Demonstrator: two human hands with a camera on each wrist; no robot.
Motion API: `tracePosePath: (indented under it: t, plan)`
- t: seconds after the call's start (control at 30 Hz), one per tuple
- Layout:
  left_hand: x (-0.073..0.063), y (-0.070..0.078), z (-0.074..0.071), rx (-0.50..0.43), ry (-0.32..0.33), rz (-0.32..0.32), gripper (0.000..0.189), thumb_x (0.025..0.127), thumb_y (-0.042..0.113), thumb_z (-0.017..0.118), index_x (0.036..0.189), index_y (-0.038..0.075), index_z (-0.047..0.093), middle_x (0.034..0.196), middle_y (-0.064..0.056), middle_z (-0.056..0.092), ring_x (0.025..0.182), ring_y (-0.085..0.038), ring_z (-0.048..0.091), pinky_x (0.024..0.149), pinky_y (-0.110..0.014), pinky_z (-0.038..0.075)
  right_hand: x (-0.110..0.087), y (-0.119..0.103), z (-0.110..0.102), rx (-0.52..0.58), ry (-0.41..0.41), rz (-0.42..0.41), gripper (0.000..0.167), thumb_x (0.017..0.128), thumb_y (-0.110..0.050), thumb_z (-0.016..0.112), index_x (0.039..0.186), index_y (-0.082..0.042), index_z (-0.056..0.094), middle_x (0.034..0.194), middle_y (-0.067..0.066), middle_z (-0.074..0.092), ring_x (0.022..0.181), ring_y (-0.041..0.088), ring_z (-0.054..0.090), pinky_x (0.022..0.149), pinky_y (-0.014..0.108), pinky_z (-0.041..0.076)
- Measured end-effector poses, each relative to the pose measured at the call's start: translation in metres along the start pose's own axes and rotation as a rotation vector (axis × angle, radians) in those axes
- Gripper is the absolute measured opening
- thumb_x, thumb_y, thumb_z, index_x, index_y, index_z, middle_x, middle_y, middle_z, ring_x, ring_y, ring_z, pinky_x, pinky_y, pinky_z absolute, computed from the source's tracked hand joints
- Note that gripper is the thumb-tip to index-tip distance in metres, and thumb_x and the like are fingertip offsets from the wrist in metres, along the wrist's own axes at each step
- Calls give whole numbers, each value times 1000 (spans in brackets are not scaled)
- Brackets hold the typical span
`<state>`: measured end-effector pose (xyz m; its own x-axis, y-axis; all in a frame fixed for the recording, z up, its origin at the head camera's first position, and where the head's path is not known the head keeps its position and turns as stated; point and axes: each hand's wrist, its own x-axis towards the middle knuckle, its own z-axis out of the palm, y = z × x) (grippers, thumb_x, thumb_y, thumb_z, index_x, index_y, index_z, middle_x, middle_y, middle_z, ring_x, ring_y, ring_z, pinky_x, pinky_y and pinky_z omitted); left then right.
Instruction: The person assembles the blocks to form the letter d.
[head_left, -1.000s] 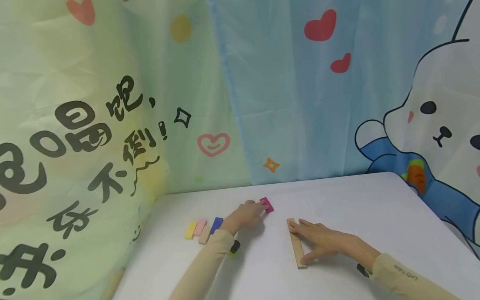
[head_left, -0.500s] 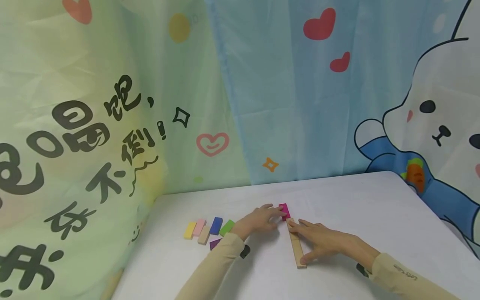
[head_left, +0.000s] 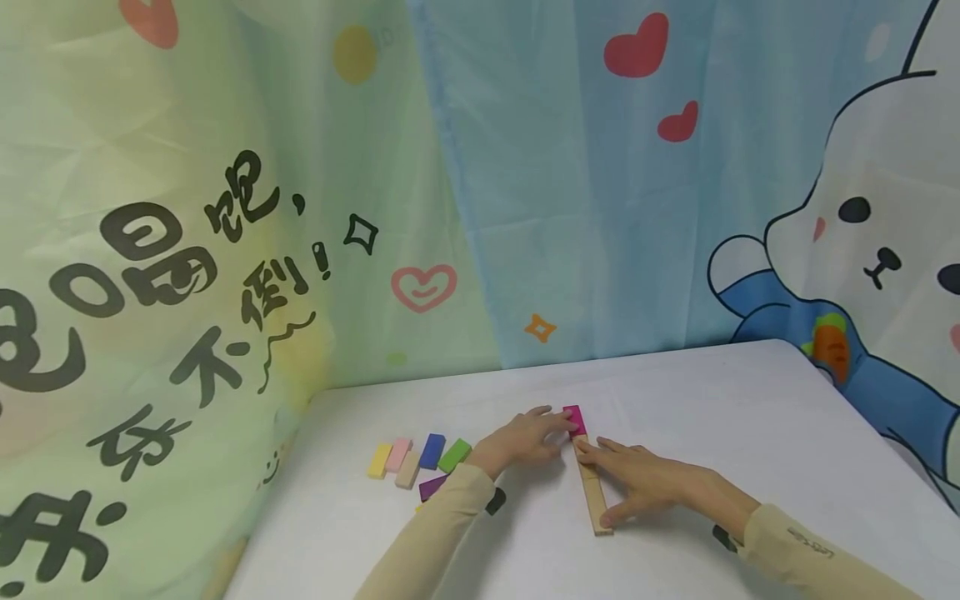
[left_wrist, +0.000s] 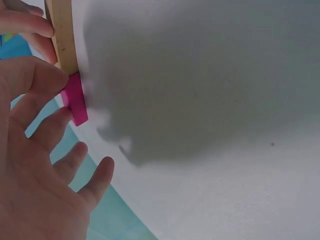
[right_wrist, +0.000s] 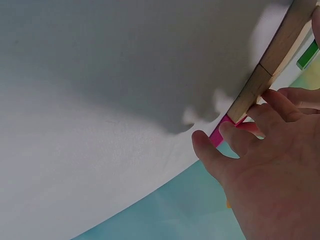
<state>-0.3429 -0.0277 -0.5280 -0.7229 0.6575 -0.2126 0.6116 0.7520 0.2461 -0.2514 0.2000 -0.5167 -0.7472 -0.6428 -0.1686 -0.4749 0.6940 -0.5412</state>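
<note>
My left hand point(head_left: 519, 442) pinches a magenta wooden block point(left_wrist: 76, 102) with its thumb and fingers; the other fingers are spread. The block lies at the far end of a straight row of plain wooden blocks point(head_left: 592, 497), end to end with it. A seam between two plain blocks shows in the right wrist view. My right hand point(head_left: 648, 483) rests along the right side of the row, its fingers near the far end and its thumb by the near end. Its fingers are stretched out and partly cover the row.
Left of the row lie loose blocks: yellow point(head_left: 379, 461), pink point(head_left: 400, 454), plain wood point(head_left: 408, 470), blue point(head_left: 432, 451), green point(head_left: 454, 456) and purple point(head_left: 431, 488). The left forearm partly covers this group. A printed curtain point(head_left: 525, 208) hangs behind the white table point(head_left: 675, 400).
My left hand has moved right and slightly nearer with the magenta block, bringing it in line with the far end of the row. The right hand and the plain blocks stay where they were.
</note>
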Motion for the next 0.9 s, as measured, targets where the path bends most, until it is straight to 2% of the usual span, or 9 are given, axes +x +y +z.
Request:
tracePosePath:
  t: [0.2,0.7,0.9]
  plan:
    - [3,0,1,8,-5,-2,51,97,24,60,146,33,52,161,13,38,153,-21,27,120,-57,29,-1,-2,-1,0,-2,-2,101,79,-57,78,155,-7,34,165,14,27,150,49,20,112,74,24]
    - [-6,0,-3,-20,-10,7,51,98,21,56,148,33,51,162,10,37,153,-22,28,121,-56,27,-1,-1,1,-7,-3,-11,99,80,-56,78,154,-6,36,166,14,26,149,50,22,111,72,27]
    - [-5,-1,-3,-18,5,35,50,99,21,55,148,31,51,163,10,35,153,-23,29,121,-56,28,-1,-2,-1,-18,-2,-19,99,79,-56,77,153,-5,37,166,15,26,149,49,22,111,72,26]
